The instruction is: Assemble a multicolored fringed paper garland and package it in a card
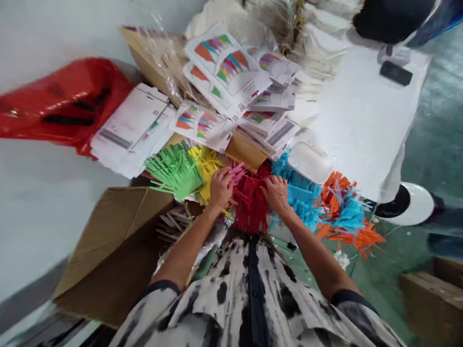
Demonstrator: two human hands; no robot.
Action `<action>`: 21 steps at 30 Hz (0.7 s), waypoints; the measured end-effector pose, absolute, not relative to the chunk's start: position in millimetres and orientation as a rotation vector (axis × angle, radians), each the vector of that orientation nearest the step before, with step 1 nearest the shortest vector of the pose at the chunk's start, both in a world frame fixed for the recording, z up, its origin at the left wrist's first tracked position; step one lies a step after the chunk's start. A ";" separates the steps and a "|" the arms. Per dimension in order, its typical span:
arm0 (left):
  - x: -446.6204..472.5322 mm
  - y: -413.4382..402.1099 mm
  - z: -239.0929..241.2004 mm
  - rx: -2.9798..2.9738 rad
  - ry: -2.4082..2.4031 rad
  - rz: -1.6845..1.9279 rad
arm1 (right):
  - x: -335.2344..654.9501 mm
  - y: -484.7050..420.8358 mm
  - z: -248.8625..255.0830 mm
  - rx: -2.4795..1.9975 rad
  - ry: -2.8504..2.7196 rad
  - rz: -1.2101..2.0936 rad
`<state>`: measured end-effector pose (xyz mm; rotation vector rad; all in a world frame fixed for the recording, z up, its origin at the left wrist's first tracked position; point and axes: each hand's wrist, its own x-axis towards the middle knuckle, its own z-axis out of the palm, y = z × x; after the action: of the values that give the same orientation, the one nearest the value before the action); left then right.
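- Greenish floor [383,274] shows to the right of a pile of packaged cards [235,72].
- Left forearm reaches forward and inward; the left hand [220,189] is palm down, fingers bunched at pink fringed paper [237,173], though exactly what they pinch cannot be told.
- Right forearm angles inward likewise; the right hand [277,193] has thumb and curled fingers pinching the upper right edge of the red fringed paper [251,205].
- That red paper lies between both hands, long axis running toward the body, cut strips pointing at the wearer.
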<state>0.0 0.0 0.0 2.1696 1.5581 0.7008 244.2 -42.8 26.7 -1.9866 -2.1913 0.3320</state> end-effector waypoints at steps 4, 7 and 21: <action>-1.9 -6.1 16.0 2.162 1.544 0.781 | 248.7 -52.1 36.4 -1.952 -2.172 0.357; 3.3 -25.1 31.8 2.173 1.540 0.950 | 251.7 -66.6 41.0 -1.887 -2.170 0.369; 32.4 -60.8 12.5 1.856 1.509 0.797 | 245.1 -94.7 24.6 -1.709 -2.028 0.321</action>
<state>32.4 -60.8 12.5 1.8555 1.5090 0.7967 245.1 -94.7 24.6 -1.7090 -2.0285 0.3214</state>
